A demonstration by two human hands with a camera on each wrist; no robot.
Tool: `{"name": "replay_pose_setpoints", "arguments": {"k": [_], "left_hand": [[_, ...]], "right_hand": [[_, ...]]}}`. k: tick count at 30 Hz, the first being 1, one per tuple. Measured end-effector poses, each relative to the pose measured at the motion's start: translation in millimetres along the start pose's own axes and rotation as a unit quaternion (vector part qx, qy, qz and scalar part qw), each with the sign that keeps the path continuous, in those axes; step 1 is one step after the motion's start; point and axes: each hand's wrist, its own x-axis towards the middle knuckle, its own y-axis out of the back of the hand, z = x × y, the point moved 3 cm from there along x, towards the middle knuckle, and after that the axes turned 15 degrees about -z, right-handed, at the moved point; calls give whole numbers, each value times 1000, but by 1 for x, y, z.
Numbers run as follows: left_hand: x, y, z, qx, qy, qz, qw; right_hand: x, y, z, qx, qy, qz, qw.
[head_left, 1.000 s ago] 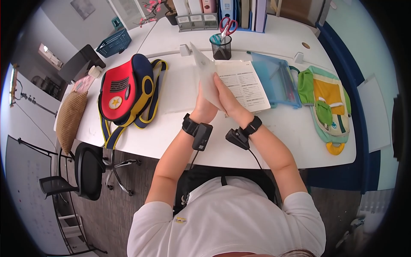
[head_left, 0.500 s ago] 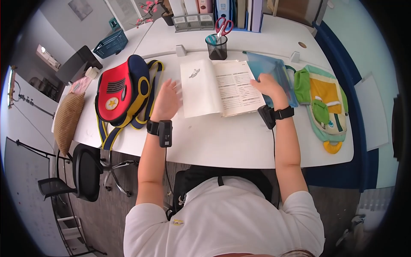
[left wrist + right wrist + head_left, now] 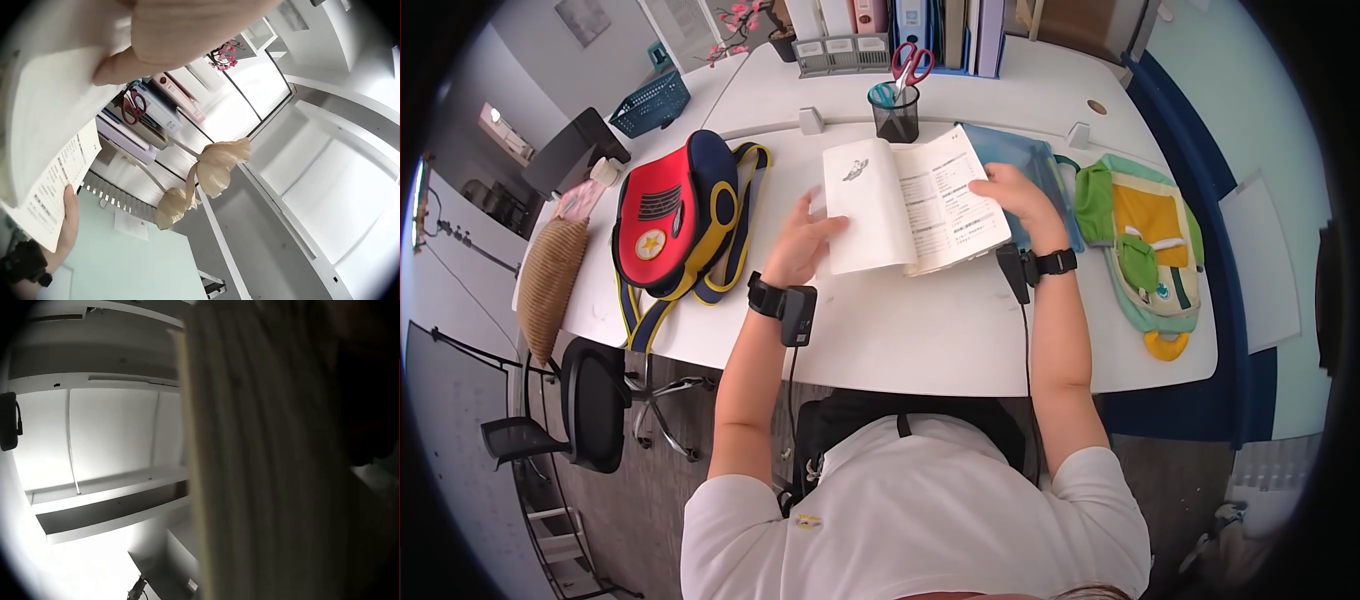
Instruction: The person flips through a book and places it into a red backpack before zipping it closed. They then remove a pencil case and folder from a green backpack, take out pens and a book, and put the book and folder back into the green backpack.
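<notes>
An open book (image 3: 948, 195) is on the white desk in front of me, its blank left page marked with a small drawing. The right page carries printed lines. My right hand (image 3: 1022, 195) pinches the right edge, thumb on the print and fingers tucked behind. At the left edge my left hand (image 3: 798, 243) has its thumb over the blank page and its other fingers loose and blurred beside the edge. In the left wrist view the thumb (image 3: 115, 67) lies against the page. The book's page edges (image 3: 262, 450) fill much of the dark right wrist view.
A red and blue backpack (image 3: 665, 215) lies left, a green and yellow bag (image 3: 1148, 235) right. Behind the book are a blue folder (image 3: 1025, 150) and a mesh pen cup (image 3: 896, 120) with red scissors (image 3: 912, 65). Binders (image 3: 910, 30) line the back. Pale flowers (image 3: 215, 165) show in the left wrist view.
The hands parted from around the raised page, which now lies flat on the left. My right hand has taken the right edge, and my left hand has come in to the left edge.
</notes>
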Motion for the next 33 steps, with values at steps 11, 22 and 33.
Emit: {"name": "replay_pose_setpoints", "arguments": {"k": [11, 22, 33], "left_hand": [[18, -15, 4, 511, -126, 76, 847], [43, -70, 14, -67, -58, -143, 986], [22, -40, 7, -56, -53, -49, 996]], "right_hand": [[-21, -3, -58, 159, 103, 91, 978], [-8, -82, -88, 137, 85, -88, 983], [26, -131, -43, -81, 125, -3, 989]]}}
